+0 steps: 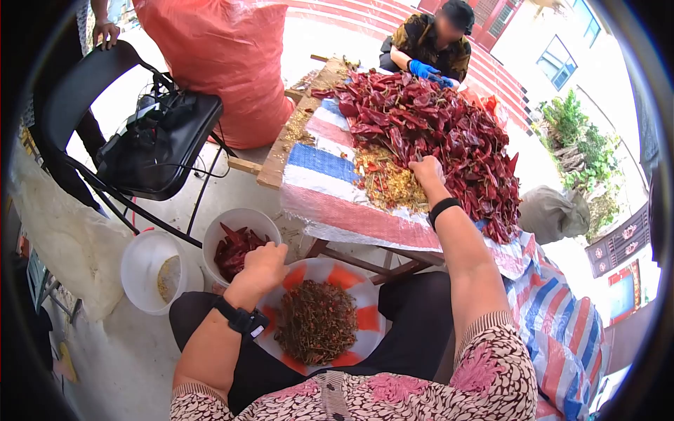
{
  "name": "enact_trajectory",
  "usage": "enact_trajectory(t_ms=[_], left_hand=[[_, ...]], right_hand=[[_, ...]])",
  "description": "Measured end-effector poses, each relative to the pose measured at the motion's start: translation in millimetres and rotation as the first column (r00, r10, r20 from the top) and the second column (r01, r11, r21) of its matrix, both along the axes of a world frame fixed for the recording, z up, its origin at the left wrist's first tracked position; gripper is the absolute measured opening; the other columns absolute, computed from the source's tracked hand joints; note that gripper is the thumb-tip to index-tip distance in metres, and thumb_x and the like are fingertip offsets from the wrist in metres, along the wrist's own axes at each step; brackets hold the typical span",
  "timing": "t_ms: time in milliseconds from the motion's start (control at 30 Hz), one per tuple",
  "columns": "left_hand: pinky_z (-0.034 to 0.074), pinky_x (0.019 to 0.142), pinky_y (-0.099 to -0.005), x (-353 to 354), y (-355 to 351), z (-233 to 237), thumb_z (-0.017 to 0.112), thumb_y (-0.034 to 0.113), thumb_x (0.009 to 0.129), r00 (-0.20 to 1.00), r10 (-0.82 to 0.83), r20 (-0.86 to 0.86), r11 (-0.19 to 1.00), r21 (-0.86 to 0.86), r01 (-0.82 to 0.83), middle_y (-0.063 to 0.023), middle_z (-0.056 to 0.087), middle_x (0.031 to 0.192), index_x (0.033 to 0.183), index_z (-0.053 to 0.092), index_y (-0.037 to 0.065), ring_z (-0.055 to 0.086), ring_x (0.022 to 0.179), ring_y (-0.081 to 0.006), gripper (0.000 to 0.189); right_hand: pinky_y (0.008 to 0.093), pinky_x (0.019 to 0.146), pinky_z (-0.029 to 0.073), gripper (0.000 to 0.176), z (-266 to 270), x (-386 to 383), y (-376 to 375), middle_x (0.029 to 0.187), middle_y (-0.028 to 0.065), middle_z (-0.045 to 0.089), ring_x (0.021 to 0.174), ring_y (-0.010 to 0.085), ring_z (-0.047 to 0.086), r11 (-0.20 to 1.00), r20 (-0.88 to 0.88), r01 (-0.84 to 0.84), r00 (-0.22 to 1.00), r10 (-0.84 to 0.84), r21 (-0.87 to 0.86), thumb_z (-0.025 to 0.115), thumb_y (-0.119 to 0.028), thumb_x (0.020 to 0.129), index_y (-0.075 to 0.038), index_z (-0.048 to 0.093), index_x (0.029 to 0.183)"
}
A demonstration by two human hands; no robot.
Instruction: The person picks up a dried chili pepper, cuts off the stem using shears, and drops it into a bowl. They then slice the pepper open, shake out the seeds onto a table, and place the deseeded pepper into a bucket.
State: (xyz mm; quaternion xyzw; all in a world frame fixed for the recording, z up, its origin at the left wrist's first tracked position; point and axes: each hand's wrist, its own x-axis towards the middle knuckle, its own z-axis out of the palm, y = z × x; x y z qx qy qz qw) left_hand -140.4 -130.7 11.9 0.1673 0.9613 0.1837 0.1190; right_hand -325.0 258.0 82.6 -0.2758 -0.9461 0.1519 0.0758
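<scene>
A large heap of dried red chili peppers (414, 116) covers the table. At its near edge is my right hand (428, 174), fingers pinched together on a chili, beside yellow seeds and bits (386, 181). My left hand (265, 265) is closed at the rim of a white bucket (212, 235) holding dried red chilies (235, 249); what its fingers grip is hidden. Between my legs sits a white and orange basin (368, 316) full of chili stems (316, 321).
A second white bucket (137, 277) with some seeds stands at the left. Nearby are a black folding chair (151, 168) and a large red sack (217, 63). Across the table crouches a person with blue gloves (425, 70). A striped sheet (344, 203) lies under the heap.
</scene>
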Motion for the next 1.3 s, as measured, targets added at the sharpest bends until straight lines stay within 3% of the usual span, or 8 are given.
enact_trajectory(t_ms=[167, 200, 333, 633, 900, 967, 1033, 1300], left_hand=[[0.049, 0.075, -0.0476, -5, 7, 3, 0.064, 0.022, 0.08, 0.999, -0.009, -0.048, 0.998, 0.061, 0.012, -0.0175, 0.062, 0.094, 0.101, 0.059, 0.005, 0.061, 0.09, -0.0381, 0.028], [0.049, 0.074, -0.0478, -6, 8, 6, 0.064, 0.022, 0.08, 0.998, -0.011, -0.066, 0.997, 0.07, 0.015, -0.0177, 0.063, 0.093, 0.1, 0.059, 0.005, 0.061, 0.089, -0.0383, 0.028], [0.05, 0.073, -0.0456, -7, 16, 18, 0.062, 0.02, 0.082, 0.998, 0.016, -0.053, 0.945, 0.328, 0.002, -0.0203, 0.065, 0.091, 0.101, 0.061, 0.002, 0.063, 0.085, -0.0382, 0.026], [0.048, 0.073, -0.0249, 4, 49, 42, 0.061, 0.026, 0.091, 0.937, -0.248, 0.247, 0.399, 0.907, -0.134, -0.0045, 0.064, 0.093, 0.116, 0.057, -0.001, 0.059, 0.081, -0.0108, 0.037], [0.044, 0.062, -0.0214, 4, 65, 12, 0.06, 0.019, 0.092, 0.907, -0.248, 0.34, 0.073, 0.94, -0.333, 0.0006, 0.06, 0.079, 0.099, 0.062, 0.002, 0.053, 0.071, -0.0055, 0.019], [0.047, 0.062, -0.0282, 0, 43, 16, 0.061, 0.013, 0.088, 0.995, 0.088, -0.041, 0.618, 0.785, -0.022, -0.0072, 0.061, 0.08, 0.095, 0.06, 0.0, 0.06, 0.075, -0.0142, 0.015], [0.048, 0.068, -0.0364, -3, 20, 13, 0.063, 0.014, 0.084, 0.929, 0.176, -0.325, 0.824, 0.566, 0.042, -0.0135, 0.062, 0.084, 0.096, 0.06, 0.002, 0.062, 0.078, -0.0276, 0.017], [0.05, 0.08, -0.0446, -2, -43, 2, 0.065, 0.018, 0.078, 0.865, 0.415, -0.282, 0.91, 0.139, -0.391, -0.0154, 0.057, 0.109, 0.117, 0.055, 0.01, 0.059, 0.099, -0.035, 0.041]], right_hand=[[0.0434, 0.083, 0.048, 0.039, -16, -22, 21, 0.096, 0.0222, 0.067, 0.098, 0.0339, 0.064, 0.997, -0.122, 0.009, 0.992, -0.017, -0.072, 0.067, -0.033, 0.072, 0.0, 0.07, 0.092], [0.04, 0.067, 0.049, 0.029, -61, -53, 64, 0.076, 0.0172, 0.066, 0.071, 0.0291, 0.065, 0.937, -0.325, -0.075, 0.945, -0.043, -0.341, 0.067, -0.029, 0.072, -0.001, 0.069, 0.077], [0.0228, 0.036, 0.025, 0.014, 13, 26, 7, 0.061, -0.0015, 0.048, 0.043, 0.0059, 0.035, 0.319, -0.257, -0.174, 0.937, -0.238, -0.932, 0.063, -0.023, 0.083, -0.012, 0.057, 0.076], [0.0193, 0.034, 0.025, 0.013, 18, 192, -112, 0.065, -0.0061, 0.048, 0.042, 0.0011, 0.035, 0.103, -0.429, -0.438, 0.898, 0.101, -0.893, 0.067, -0.013, 0.086, -0.01, 0.056, 0.093], [0.0261, 0.079, 0.046, 0.021, -13, 237, -152, 0.089, 0.0023, 0.061, 0.088, 0.0096, 0.057, 0.298, -0.443, -0.574, 0.799, 0.406, -0.763, 0.068, -0.012, 0.082, -0.001, 0.059, 0.098], [0.0284, 0.08, 0.046, 0.022, -18, 225, -138, 0.09, 0.0032, 0.062, 0.09, 0.0116, 0.058, 0.532, -0.371, -0.609, 0.788, 0.491, -0.589, 0.069, -0.015, 0.081, -0.002, 0.061, 0.097], [0.0314, 0.079, 0.047, 0.026, -36, 196, -100, 0.09, 0.0078, 0.063, 0.087, 0.0183, 0.059, 0.629, -0.46, -0.64, 0.764, 0.453, -0.442, 0.069, -0.016, 0.077, -0.002, 0.062, 0.098], [0.0355, 0.074, 0.05, 0.035, -18, 77, 34, 0.086, 0.0145, 0.068, 0.078, 0.0245, 0.065, 0.99, -0.426, -0.142, 0.897, 0.119, -0.022, 0.073, -0.027, 0.073, 0.0, 0.065, 0.093]])
